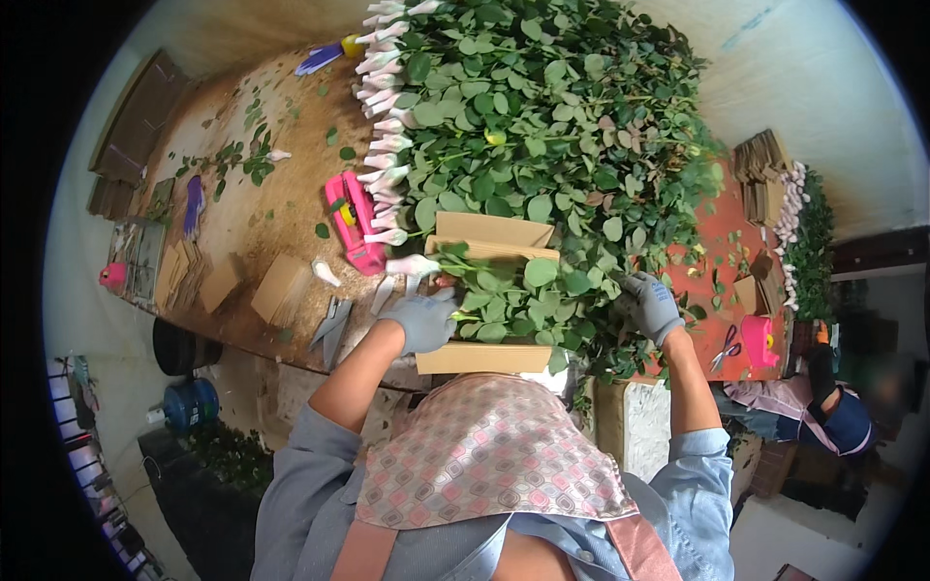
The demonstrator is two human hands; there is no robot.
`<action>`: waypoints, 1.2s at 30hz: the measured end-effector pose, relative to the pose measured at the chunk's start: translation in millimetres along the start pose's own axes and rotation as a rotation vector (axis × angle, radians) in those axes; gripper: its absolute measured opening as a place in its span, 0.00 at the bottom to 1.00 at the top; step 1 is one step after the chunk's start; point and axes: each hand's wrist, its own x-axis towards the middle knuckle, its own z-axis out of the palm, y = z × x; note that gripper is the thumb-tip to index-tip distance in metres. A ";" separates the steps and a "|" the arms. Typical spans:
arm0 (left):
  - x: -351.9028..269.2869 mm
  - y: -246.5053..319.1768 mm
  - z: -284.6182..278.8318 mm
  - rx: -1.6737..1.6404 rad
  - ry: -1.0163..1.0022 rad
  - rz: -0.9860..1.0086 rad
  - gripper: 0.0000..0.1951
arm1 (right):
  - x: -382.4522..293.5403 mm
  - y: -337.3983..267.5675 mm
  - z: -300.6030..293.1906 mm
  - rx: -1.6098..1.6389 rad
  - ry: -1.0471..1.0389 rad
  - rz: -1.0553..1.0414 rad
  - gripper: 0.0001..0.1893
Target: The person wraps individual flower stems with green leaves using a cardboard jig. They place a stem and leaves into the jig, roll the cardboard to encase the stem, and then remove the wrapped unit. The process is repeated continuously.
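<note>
Leafy rose stems lie across a folded corrugated cardboard sheet at the table edge before me. My left hand, in a grey glove, rests at the flower end of these stems, fingers partly hidden by leaves; its grip is unclear. Just above it is a rose head in a white sleeve. My right hand, also gloved, is at the stem end on the right, its fingertips among leaves. Beyond lies a large heap of leafy roses, their sleeved heads lined up on the left.
Left of the heap is a pink tape dispenser; nearer lie grey shears and cardboard pieces. Scissors and another pink dispenser lie on the red surface at right. A co-worker is at far right.
</note>
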 end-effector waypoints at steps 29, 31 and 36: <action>4.8 -6.8 11.4 -0.106 0.031 -0.009 0.28 | 120.1 -172.6 140.9 -0.535 0.144 -0.651 0.10; 5.4 -13.4 18.6 -0.136 0.244 0.032 0.24 | 121.6 -172.1 144.4 -0.532 0.211 -0.667 0.10; 27.1 -36.3 14.3 -0.025 0.621 -0.041 0.17 | 121.7 -163.3 150.2 -0.502 0.252 -0.695 0.14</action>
